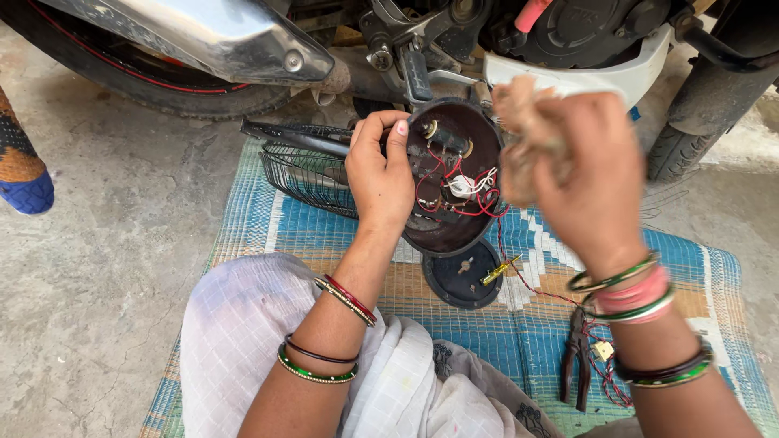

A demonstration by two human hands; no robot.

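Observation:
My left hand grips the rim of a round dark fan housing, held up with its open inside toward me. Red and white wires and a small cylindrical part show inside it. My right hand is closed on a crumpled beige rag, pressed against the housing's right edge. A black wire fan guard sticks out behind my left hand. Below the housing a round black cover lies on the mat with a yellow-handled screwdriver across it.
A blue and tan woven mat covers the concrete floor. Black pliers and a tangle of red wire lie at the right. A motorcycle with a chrome exhaust and rear tyre stands close behind. A foot in a blue sandal is at the left.

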